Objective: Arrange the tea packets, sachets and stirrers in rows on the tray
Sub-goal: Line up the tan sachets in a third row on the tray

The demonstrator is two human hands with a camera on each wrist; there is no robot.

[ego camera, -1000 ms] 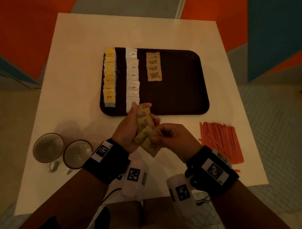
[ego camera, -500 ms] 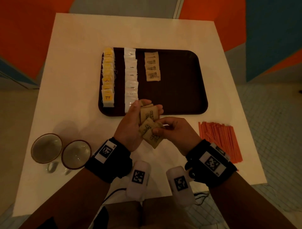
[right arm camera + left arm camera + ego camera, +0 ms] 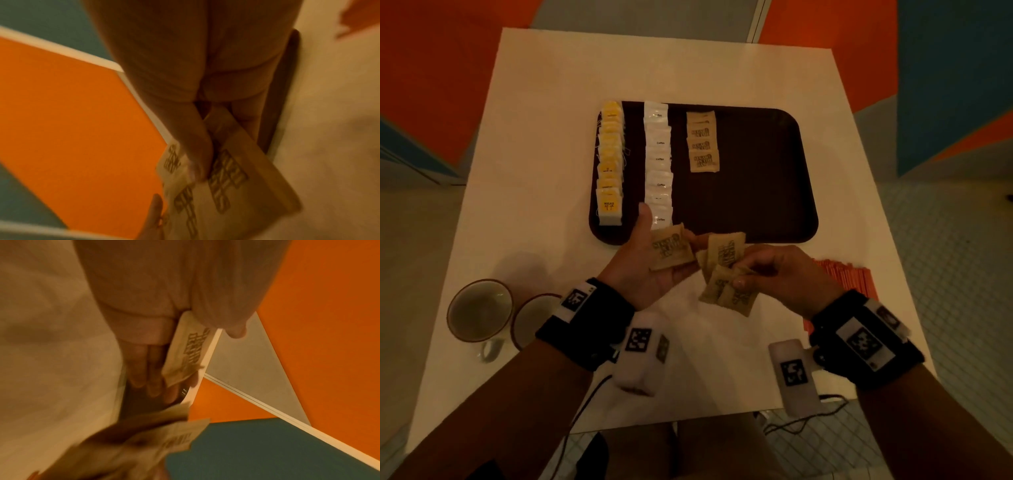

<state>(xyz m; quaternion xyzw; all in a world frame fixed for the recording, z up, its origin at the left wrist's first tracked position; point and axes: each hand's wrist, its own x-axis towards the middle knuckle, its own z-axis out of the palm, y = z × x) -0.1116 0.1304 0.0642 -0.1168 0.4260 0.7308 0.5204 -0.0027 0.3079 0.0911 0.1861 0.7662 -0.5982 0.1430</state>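
Nearest the camera, both forearms reach forward over the near edge of the white desk [image 3: 551, 137], each with a black wrist band and a white tagged block hanging under it. The left hand [image 3: 650, 263] is turned palm up just short of the tray, thumb pointing away toward the white row, and a single brown sachet [image 3: 671, 250] lies across its fingers. In the left wrist view the fingers [image 3: 148, 369] lie nearly straight under the sachet with the thumb over its edge. The right hand [image 3: 787, 277] sits beside it, knuckles up, fingers curled and thumb pressing, pinching a fan of several brown sachets [image 3: 726, 277]; the right wrist view shows the thumb [image 3: 197, 154] laid across their printed faces. The two hands are close together, and the single sachet and the fan are almost touching.

To the left on the desk stand two cups [image 3: 479, 308], side by side. To the right, partly behind the right wrist, lies a pile of orange stirrers [image 3: 849, 277].

Beyond the hands the dark tray [image 3: 763, 178] carries three rows running away from the person: yellow tea packets [image 3: 610, 164] at the left edge, white sachets [image 3: 659, 161] next, and a shorter row of brown sachets [image 3: 702, 145] at the far end of the tray.
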